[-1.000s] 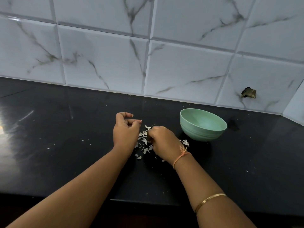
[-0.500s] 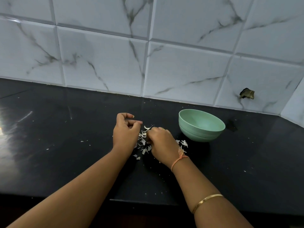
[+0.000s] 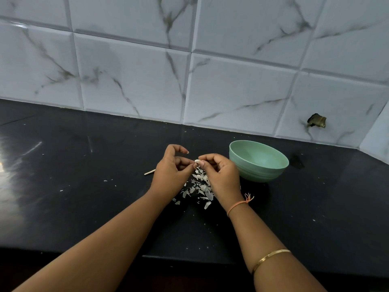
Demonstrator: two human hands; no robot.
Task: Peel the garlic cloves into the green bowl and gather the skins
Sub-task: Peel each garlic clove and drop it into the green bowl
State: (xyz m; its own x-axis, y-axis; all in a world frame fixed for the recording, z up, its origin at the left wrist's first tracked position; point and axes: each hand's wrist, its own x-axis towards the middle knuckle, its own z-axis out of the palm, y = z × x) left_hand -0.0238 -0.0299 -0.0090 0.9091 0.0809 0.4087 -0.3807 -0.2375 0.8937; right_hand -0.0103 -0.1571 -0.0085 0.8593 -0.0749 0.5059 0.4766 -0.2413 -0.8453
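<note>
On the black counter [image 3: 84, 186], just left of the bowl [image 3: 259, 174], both hands meet above a heap of skins [image 3: 200, 186]. Between their fingertips is a small pale clove [image 3: 196, 161], held clear of the heap. The left hand [image 3: 170, 175] pinches it with thumb and a curled finger, with the index finger arched up and off the clove. The right hand [image 3: 221, 178] pinches the other end between thumb and index fingertip, the remaining fingers curled toward the palm. The skins lie scattered beneath both hands, near the bowl. A thin stick [image 3: 149, 172] pokes out from behind the left hand. A thread band [image 3: 236, 206] and a bangle [image 3: 270, 257] ring the right arm.
</note>
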